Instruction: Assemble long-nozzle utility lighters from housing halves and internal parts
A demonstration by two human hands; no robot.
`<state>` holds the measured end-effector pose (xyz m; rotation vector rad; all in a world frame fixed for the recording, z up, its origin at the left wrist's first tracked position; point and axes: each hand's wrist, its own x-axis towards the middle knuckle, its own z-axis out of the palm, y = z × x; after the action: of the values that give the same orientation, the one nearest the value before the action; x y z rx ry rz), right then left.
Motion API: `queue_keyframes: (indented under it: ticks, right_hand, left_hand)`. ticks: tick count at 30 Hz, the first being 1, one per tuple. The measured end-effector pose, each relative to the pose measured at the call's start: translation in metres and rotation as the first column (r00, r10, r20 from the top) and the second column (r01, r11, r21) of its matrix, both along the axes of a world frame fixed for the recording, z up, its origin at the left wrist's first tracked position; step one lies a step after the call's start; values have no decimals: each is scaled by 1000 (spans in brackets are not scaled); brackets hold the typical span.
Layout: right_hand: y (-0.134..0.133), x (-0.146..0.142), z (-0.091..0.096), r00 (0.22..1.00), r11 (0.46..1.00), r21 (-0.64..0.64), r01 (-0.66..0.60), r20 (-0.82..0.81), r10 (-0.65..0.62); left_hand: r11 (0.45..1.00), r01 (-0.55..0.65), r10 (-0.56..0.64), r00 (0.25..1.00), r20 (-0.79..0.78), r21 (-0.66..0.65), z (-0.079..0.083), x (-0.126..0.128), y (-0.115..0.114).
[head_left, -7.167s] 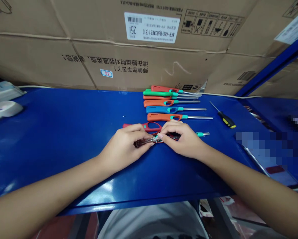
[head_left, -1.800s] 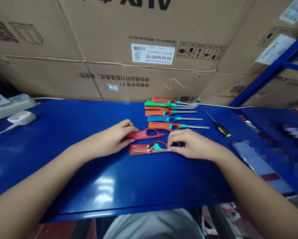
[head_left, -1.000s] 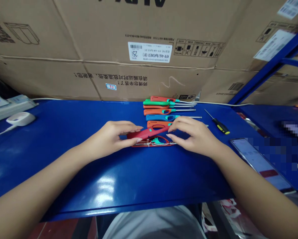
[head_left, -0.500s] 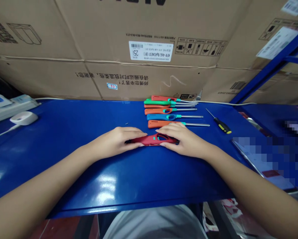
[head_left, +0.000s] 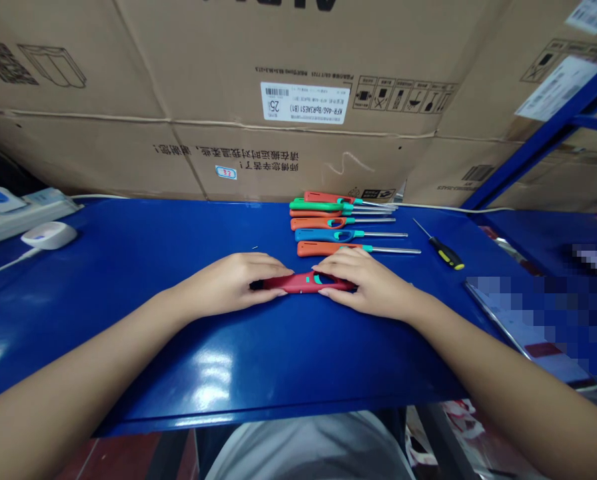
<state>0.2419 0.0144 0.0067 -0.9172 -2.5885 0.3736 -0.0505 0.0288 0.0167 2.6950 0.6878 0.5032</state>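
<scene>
A red long-necked lighter point(head_left: 298, 284) lies crosswise at the middle of the blue table, held at both ends. My left hand point(head_left: 243, 280) pinches its handle end between thumb and fingers. Around the trigger end, my right hand point(head_left: 361, 280) is closed, with thumb below and fingers above; it covers the lighter's metal neck. A turquoise trigger shows in the lighter's opening. Just beyond my right fingers lies an orange lighter point(head_left: 313, 249), and behind it a blue lighter point(head_left: 313, 235).
More lighters, orange and a green one point(head_left: 308, 204), lie in a row before a large cardboard box point(head_left: 218, 80). A black-and-yellow screwdriver point(head_left: 446, 253) is at right, near a blurred-out flat device point(head_left: 508, 320). A white power strip point(head_left: 28, 217) and white charger point(head_left: 48, 235) are at left.
The gap along the red lighter's near edge has narrowed, and its halves look pressed together. Both hands stay almost in place.
</scene>
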Motion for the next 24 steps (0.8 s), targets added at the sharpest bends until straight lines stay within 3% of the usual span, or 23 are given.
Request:
queue_keyframes:
  ticks: [7,15,19,24]
  right_hand:
    - [0,1,-1,1000,1000,2,-1,1,1]
    - [-1,-7,-2,986,982,-178,68,-139,-93]
    - [-4,-9,0,990,980,-180,82,-100,-101]
    - [-7,-9,2,999,995,-90,42,-4,-42]
  left_hand:
    - [1000,-2,2,999,-33,8,2,4,-2]
    - [998,-63,63,996,-59,-11,3,10,-7]
    - [993,-101,110,983,-148,62,8,16,-17]
    - [975,-96,136,970,-200,199,8,21,-25]
